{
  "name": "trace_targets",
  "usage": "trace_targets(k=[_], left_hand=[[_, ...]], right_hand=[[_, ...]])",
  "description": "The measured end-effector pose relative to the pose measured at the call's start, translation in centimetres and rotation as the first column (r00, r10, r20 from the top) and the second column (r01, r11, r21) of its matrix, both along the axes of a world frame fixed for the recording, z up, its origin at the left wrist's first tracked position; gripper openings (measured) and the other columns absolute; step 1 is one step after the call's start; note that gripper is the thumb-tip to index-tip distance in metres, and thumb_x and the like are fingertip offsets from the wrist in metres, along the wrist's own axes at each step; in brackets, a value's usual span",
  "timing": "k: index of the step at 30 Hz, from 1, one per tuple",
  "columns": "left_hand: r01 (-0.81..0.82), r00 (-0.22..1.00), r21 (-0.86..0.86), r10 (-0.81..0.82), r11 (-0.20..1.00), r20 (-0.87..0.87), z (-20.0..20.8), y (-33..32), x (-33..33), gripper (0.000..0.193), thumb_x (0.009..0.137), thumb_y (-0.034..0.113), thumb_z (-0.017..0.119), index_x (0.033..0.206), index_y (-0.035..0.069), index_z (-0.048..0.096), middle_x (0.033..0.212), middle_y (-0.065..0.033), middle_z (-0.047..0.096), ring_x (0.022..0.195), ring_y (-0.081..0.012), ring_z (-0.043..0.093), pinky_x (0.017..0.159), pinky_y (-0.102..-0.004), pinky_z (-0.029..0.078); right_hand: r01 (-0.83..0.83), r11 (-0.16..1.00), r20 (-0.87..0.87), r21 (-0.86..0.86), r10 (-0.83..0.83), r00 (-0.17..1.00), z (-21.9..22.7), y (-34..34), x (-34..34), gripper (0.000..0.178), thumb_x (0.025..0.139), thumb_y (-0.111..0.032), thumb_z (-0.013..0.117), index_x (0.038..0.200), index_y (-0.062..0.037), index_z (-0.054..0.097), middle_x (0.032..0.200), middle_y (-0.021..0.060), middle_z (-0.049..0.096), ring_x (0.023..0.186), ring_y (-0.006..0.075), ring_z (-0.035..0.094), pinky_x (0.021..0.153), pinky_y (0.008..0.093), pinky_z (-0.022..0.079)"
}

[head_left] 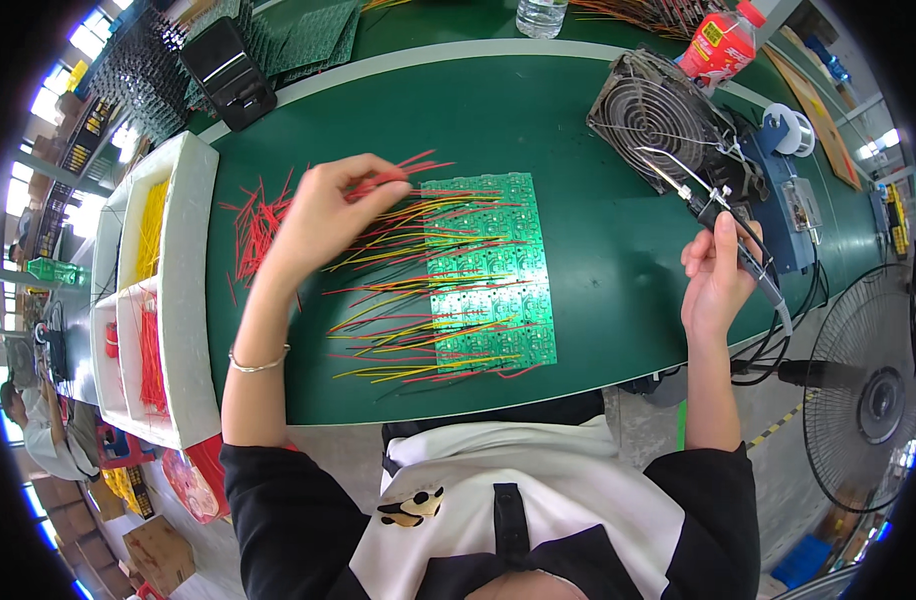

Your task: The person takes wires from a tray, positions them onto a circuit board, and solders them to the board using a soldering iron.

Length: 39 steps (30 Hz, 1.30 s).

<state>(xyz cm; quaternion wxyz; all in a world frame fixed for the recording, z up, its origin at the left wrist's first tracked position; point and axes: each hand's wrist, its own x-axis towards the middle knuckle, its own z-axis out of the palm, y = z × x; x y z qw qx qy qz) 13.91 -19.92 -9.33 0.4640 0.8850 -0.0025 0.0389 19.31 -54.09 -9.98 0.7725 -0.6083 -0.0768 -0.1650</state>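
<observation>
My left hand [323,215] is closed on a few red wires [428,164], their ends sticking out past the fingertips. Just right of it lies a green circuit board panel [534,270], with rows of red and yellow wires [378,325] reaching out over its left side. A loose heap of red wires [263,225] is partly hidden behind my left hand and forearm. At the right, my right hand [716,285] grips a soldering iron [713,210] with a thin curved metal tube at its front. The iron points up and left, apart from the board.
A white foam box [193,300] with yellow and red wires stands at the left. Back right are a small fan [650,115], a red-labelled bottle [720,48], a solder spool [793,130] and a blue unit [783,210]. A black case [228,75] lies back left. Another person [53,435] is far left.
</observation>
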Motion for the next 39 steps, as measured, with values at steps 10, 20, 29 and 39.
trace_targets(k=[10,20,29,39], left_hand=[[-0.115,0.986,-0.108,0.127,0.987,0.106,3.1,1.0,-1.9,0.012,0.083,0.011,0.059,0.080,0.001,0.065,0.064,0.0067,0.051,0.055,-0.0008,0.036,0.049,-0.0169,0.026],[-0.063,0.983,-0.049,0.071,0.997,0.167,-2.0,-4.4,-1.8,0.009,0.077,0.006,0.066,0.083,-0.001,0.068,0.062,0.0016,0.057,0.053,-0.0008,0.039,0.048,-0.0173,0.030],[-0.046,0.985,0.008,0.044,0.999,0.169,-2.1,-4.8,-1.7,0.010,0.076,0.005,0.067,0.083,0.000,0.068,0.061,0.0006,0.056,0.051,-0.0024,0.037,0.045,-0.0189,0.029],[-0.043,0.993,-0.085,0.052,0.995,0.109,-2.0,-4.7,-1.8,0.009,0.077,0.004,0.065,0.084,-0.001,0.068,0.067,-0.0017,0.061,0.058,-0.0018,0.047,0.051,-0.0161,0.036]], right_hand=[[0.013,0.998,0.001,-0.057,-0.013,1.000,-0.6,-1.3,-1.1,0.017,0.087,-0.015,0.057,0.081,-0.0041,0.046,0.054,0.0065,0.050,0.041,0.0108,0.044,0.039,0.0222,0.036],[-0.155,0.985,-0.226,0.081,0.170,0.959,-0.9,2.3,-3.1,0.017,0.088,-0.016,0.056,0.082,-0.0053,0.045,0.055,0.0064,0.052,0.040,0.0106,0.045,0.039,0.0224,0.039],[-0.269,0.962,-0.339,0.052,0.271,0.901,-1.0,4.6,-4.8,0.018,0.089,-0.022,0.053,0.082,-0.0079,0.044,0.053,0.0032,0.047,0.039,0.0084,0.041,0.040,0.0227,0.037],[-0.322,0.939,-0.342,0.124,0.345,0.874,-1.4,4.4,-4.8,0.020,0.086,-0.017,0.058,0.081,-0.0056,0.042,0.054,0.0100,0.052,0.038,0.0125,0.045,0.040,0.0253,0.040]])
